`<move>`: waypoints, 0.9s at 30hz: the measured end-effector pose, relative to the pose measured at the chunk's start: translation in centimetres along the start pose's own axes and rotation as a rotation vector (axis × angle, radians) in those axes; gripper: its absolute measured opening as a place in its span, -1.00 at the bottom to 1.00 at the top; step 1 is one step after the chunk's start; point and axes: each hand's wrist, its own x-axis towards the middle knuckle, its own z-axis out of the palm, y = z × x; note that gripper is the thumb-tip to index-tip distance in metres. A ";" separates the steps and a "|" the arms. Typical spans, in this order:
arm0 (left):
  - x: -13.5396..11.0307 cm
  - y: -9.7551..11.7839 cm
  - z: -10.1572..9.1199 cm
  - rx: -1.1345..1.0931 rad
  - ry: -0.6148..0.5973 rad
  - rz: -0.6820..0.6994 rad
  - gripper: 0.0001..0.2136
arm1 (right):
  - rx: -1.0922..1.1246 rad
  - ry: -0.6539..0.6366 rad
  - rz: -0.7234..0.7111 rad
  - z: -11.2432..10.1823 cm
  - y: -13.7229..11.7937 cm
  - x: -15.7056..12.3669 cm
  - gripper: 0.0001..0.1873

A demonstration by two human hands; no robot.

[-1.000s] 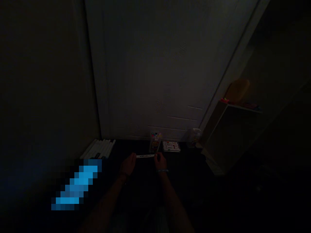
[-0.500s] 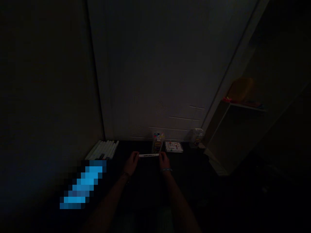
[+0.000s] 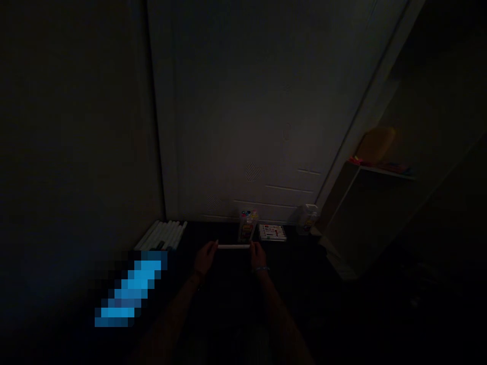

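A white marker [image 3: 233, 247] lies level between my two hands, above the dark table. My left hand [image 3: 205, 256] is closed on its left end, and my right hand [image 3: 258, 254], with a band at the wrist, pinches its right end. Just behind the marker stands a clear case of markers [image 3: 247, 226] with coloured tops. To the right of that case lies a flat pack of white markers [image 3: 272, 232]. The room is very dark, so finger details are faint.
Several white tubes [image 3: 163, 234] lie side by side at the table's left back. In front of them glows a pixelated blue screen [image 3: 131, 291]. Another clear case [image 3: 308, 219] stands at the back right, near a shelf [image 3: 386, 171] holding a yellow object [image 3: 376, 144].
The marker has turned about its length: dark print showed on it before, and now its side looks plain white. Both hands keep hold of the ends. The view has shifted slightly.
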 end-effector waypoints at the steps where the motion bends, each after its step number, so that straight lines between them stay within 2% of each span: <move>1: 0.0 0.2 0.0 -0.006 -0.001 0.005 -0.58 | -0.004 0.005 0.001 0.0 0.0 0.0 -0.67; 9: -0.2 0.5 -0.2 -0.078 -0.029 0.032 -0.64 | 0.077 -0.032 0.008 0.0 0.0 0.1 -0.72; 20: 0.6 -1.3 0.1 0.003 -0.031 0.033 -0.64 | 0.178 -0.026 0.042 0.1 0.0 0.3 -0.73; 27: 0.1 -0.7 0.0 0.037 -0.027 0.000 -0.64 | 0.176 -0.002 0.021 0.2 0.0 0.2 -0.73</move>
